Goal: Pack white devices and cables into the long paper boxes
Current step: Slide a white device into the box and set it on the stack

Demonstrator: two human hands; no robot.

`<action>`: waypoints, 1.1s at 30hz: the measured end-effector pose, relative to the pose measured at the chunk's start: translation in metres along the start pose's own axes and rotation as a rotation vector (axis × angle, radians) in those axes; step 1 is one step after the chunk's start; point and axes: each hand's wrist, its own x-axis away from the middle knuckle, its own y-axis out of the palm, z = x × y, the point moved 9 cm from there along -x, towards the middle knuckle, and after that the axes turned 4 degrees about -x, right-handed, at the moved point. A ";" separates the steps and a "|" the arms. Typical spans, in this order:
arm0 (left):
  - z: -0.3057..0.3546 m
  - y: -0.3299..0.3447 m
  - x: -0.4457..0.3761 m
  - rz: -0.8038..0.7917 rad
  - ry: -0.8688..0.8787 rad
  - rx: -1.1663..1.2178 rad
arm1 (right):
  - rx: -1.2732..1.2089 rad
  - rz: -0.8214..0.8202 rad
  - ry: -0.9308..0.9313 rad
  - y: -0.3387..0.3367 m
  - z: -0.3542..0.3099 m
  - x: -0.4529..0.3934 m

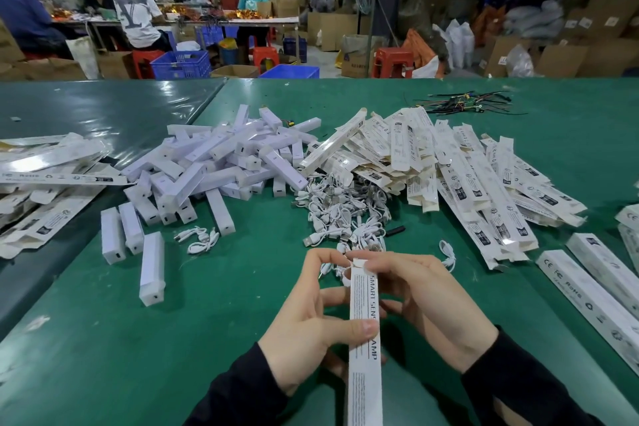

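My left grip (311, 318) pinches the box (364, 339); my right grip (425, 290) presses its end flap (356, 264). I should tuck squarely, keeping the box steady.

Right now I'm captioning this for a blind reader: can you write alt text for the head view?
Two hands, left hand and right hand, hold a long paper box over a green table, fingers at its far end flap. Beyond lie piles of white devices, white cables and flat boxes.

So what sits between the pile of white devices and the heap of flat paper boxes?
In the head view, a tangle of white cables lies between the white devices and the flat paper boxes, on the green table.
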 end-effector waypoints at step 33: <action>-0.009 -0.002 0.000 -0.089 -0.116 -0.034 | 0.078 0.010 0.015 -0.005 0.005 -0.005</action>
